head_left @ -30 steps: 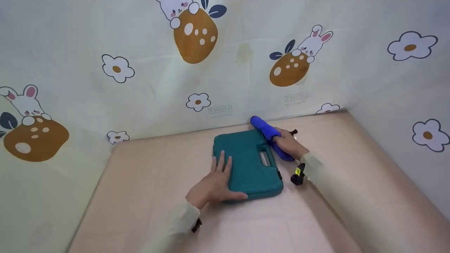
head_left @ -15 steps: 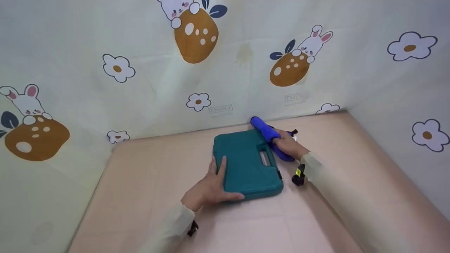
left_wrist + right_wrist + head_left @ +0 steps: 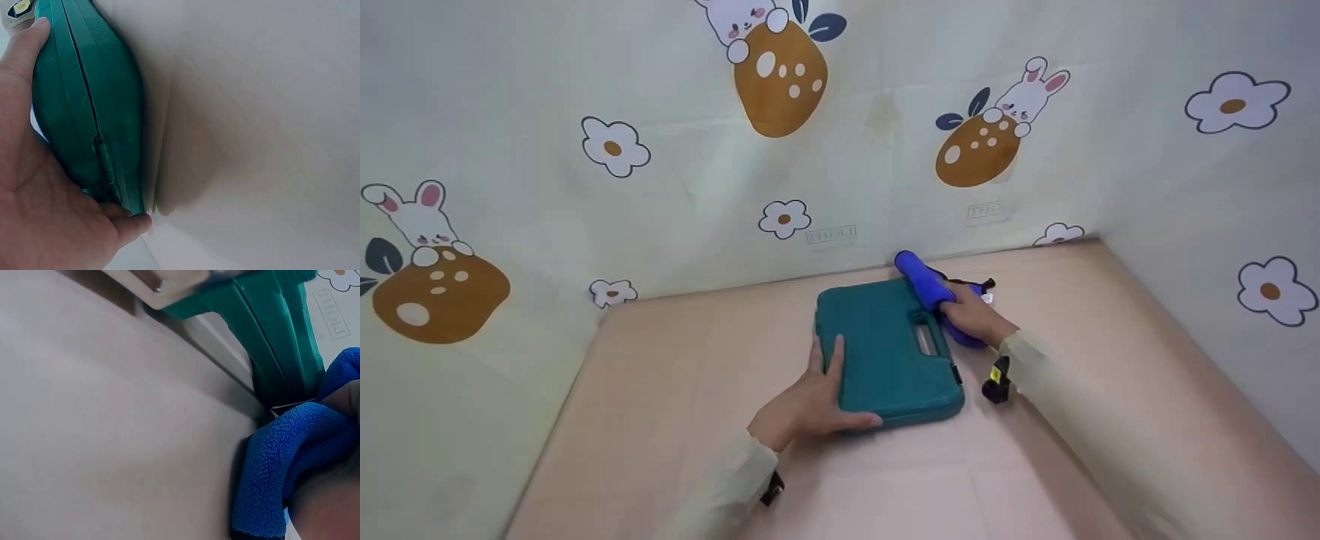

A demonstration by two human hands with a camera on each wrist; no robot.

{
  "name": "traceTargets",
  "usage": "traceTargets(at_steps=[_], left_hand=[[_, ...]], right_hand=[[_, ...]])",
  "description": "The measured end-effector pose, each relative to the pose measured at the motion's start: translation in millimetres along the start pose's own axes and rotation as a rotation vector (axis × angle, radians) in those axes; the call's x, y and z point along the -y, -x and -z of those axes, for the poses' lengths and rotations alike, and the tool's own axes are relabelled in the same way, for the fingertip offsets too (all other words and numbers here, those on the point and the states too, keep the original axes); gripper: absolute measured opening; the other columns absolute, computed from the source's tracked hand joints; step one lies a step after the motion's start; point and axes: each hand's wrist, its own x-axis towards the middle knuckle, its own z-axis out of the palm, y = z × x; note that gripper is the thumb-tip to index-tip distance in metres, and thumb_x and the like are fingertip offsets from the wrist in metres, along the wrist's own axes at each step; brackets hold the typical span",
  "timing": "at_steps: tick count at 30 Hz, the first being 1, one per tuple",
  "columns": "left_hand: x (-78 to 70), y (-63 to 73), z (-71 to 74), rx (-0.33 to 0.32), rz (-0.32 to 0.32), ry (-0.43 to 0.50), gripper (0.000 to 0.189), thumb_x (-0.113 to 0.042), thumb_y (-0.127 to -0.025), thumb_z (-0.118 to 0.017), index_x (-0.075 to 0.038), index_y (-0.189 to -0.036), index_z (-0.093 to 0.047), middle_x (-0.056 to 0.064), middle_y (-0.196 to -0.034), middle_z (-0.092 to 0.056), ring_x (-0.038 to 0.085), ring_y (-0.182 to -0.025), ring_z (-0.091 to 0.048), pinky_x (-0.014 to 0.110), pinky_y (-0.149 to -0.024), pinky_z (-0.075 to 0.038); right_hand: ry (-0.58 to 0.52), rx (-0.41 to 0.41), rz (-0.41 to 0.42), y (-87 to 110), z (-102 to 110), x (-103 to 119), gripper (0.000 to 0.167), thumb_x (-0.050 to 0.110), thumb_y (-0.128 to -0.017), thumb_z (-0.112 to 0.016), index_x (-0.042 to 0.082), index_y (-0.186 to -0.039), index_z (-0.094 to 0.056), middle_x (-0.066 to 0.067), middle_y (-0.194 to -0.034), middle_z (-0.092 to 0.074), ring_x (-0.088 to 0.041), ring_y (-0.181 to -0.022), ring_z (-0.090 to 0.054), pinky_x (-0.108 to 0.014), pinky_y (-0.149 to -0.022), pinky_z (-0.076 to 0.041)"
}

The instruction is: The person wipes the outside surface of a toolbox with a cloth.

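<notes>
A green plastic carrying case point(image 3: 877, 352) lies flat on the table, its cut-out handle on the right side. My left hand point(image 3: 806, 401) rests at the case's near left corner, fingers straight and spread along the left side and top, thumb along the near edge. The left wrist view shows this hand point(image 3: 62, 219) against the case's seamed side, with fingertips down by the tabletop. My right hand point(image 3: 976, 313) grips a bunched blue cloth point(image 3: 922, 281) against the case's far right corner, by the handle. Fluffy pile shows on the cloth point(image 3: 281, 450) in the right wrist view.
Pale pinkish cloth covers the table point(image 3: 682, 360). Cream fabric walls point(image 3: 690, 150) printed with rabbits and flowers rise behind and at both sides. The case's far edge is close to the back wall. A black wrist camera mount point(image 3: 996, 382) hangs under the right sleeve.
My left hand has slid left from the case's top to its left edge and corner. The right hand and the blue cloth have shifted slightly toward me along the handle side. The case stays put.
</notes>
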Motion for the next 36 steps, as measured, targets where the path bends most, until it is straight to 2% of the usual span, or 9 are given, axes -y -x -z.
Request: traceTargets(at_steps=[7,12,17,24,30,32,36], left_hand=[[0.5,-0.7,0.0,-0.002,-0.016,0.012,0.138,-0.083,-0.07,-0.07,-0.02,-0.163,0.01,0.022,-0.164,0.019,0.045,-0.145,-0.026,0.055,-0.106,-0.04],[1.5,-0.7,-0.3,-0.006,-0.016,0.017,0.138,-0.083,-0.07,-0.07,-0.02,-0.164,0.009,0.022,-0.164,0.02,0.046,-0.146,-0.025,0.057,-0.106,-0.04],[1.4,-1.3,-1.1,-0.001,0.004,0.02,0.139,-0.084,-0.069,-0.07,-0.022,-0.164,0.01,0.02,-0.165,0.02,0.046,-0.145,-0.026,0.057,-0.106,-0.039],[0.8,-2.9,-1.8,0.003,0.021,0.023,0.14,-0.086,-0.067,-0.07,-0.025,-0.163,0.012,0.018,-0.165,0.021,0.045,-0.146,-0.025,0.058,-0.107,-0.037],[1.7,-1.4,-1.5,-0.012,-0.023,0.023,0.138,-0.083,-0.07,-0.07,-0.019,-0.163,0.009,0.021,-0.164,0.019,0.043,-0.144,-0.029,0.052,-0.107,-0.04],[2.4,-1.3,-1.4,-0.016,-0.036,0.016,0.137,-0.083,-0.071,-0.069,-0.018,-0.163,0.009,0.022,-0.164,0.018,0.043,-0.144,-0.031,0.05,-0.106,-0.042],[2.6,-2.1,-2.1,-0.013,-0.025,0.016,0.138,-0.084,-0.07,-0.069,-0.019,-0.164,0.009,0.022,-0.164,0.018,0.044,-0.145,-0.027,0.054,-0.107,-0.039]], right_hand=[[0.028,0.005,-0.007,7.4,-0.1,2.3,0.058,-0.005,-0.096,-0.039,-0.001,-0.154,-0.041,-0.016,-0.14,-0.055,-0.027,-0.118,-0.049,-0.045,-0.11,-0.031],[0.029,-0.008,-0.031,11.8,-0.7,3.6,0.051,-0.004,-0.096,-0.041,-0.002,-0.147,-0.049,-0.013,-0.12,-0.058,-0.029,-0.104,-0.05,-0.043,-0.097,-0.035],[0.027,0.002,-0.023,16.4,-1.7,3.3,0.048,-0.004,-0.097,-0.042,-0.003,-0.144,-0.051,-0.013,-0.119,-0.059,-0.029,-0.105,-0.051,-0.044,-0.099,-0.035],[0.036,0.012,0.038,27.2,-3.5,9.8,0.041,-0.007,-0.096,-0.043,-0.008,-0.135,-0.055,-0.014,-0.114,-0.059,-0.03,-0.102,-0.052,-0.047,-0.096,-0.038],[0.076,0.019,0.075,35.7,-7.0,6.4,0.047,-0.007,-0.095,-0.044,-0.007,-0.141,-0.053,-0.019,-0.13,-0.06,-0.029,-0.116,-0.053,-0.05,-0.105,-0.037],[0.088,0.029,0.065,39.6,-7.5,7.7,0.049,-0.006,-0.096,-0.044,-0.007,-0.145,-0.049,-0.02,-0.136,-0.058,-0.032,-0.123,-0.051,-0.053,-0.109,-0.035],[0.106,0.046,0.028,46.5,-8.8,10.6,0.051,-0.003,-0.099,-0.044,-0.007,-0.15,-0.043,-0.023,-0.143,-0.052,-0.038,-0.133,-0.046,-0.059,-0.112,-0.029]])
